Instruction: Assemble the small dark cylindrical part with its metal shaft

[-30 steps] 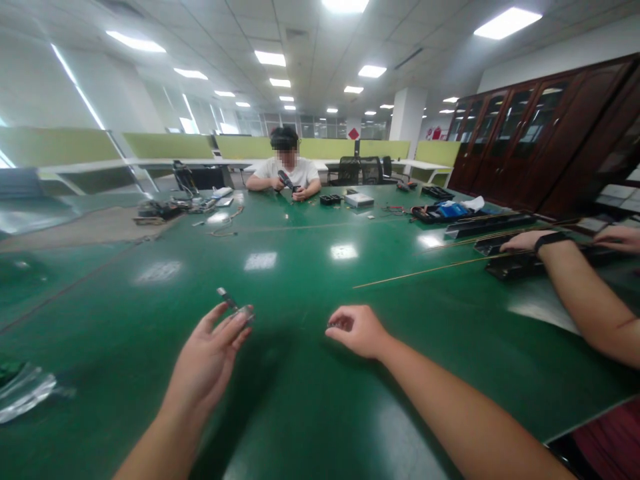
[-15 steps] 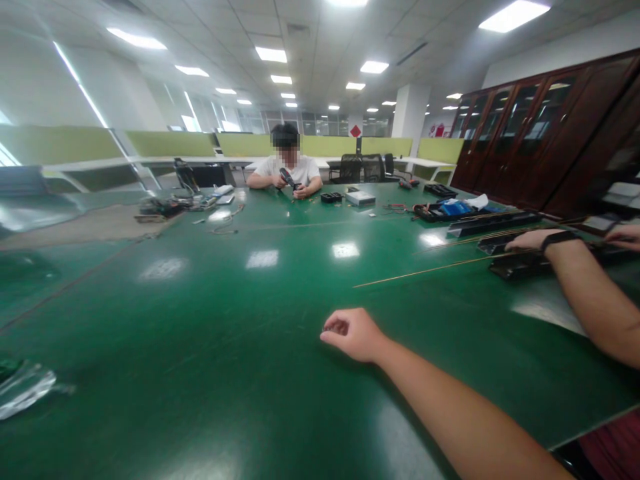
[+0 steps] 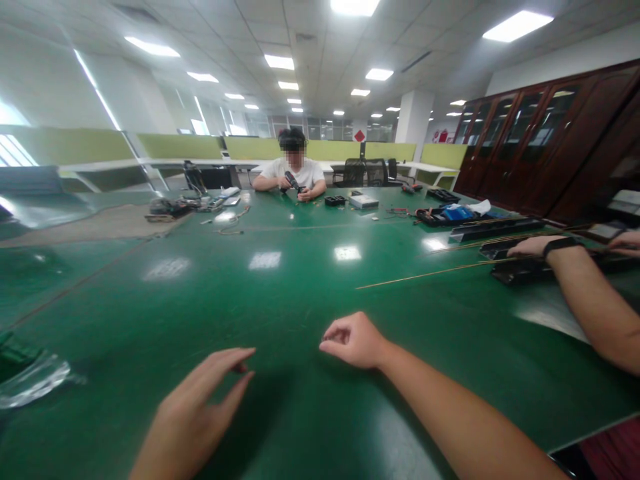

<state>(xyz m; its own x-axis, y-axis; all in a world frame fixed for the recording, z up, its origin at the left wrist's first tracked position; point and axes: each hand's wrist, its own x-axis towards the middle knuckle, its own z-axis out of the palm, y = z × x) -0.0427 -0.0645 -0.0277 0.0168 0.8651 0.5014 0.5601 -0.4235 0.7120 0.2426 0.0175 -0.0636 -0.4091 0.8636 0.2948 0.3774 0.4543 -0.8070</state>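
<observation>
Over the green table (image 3: 295,293), my left hand (image 3: 200,400) reaches in from the lower edge with thumb and fingers apart; nothing shows between them. Facing it, my right hand (image 3: 355,340) rests low on the tabletop, its fingers curled in toward the thumb. Whatever those fingers hold, if anything, is hidden or too small to name. A thin golden rod (image 3: 425,275) lies beyond my right hand, not touching it.
At right, a co-worker's hand (image 3: 535,245) with a black wristband is on black channel-shaped pieces (image 3: 520,271). Across the table another person (image 3: 293,175) holds a dark tool. A clear plastic object (image 3: 37,387) sits at left. A white box (image 3: 363,201) stands farther back.
My left hand has come into view from the bottom, thumb and fingers apart. My right hand stays in nearly the same place, still curled. The view has shifted slightly.
</observation>
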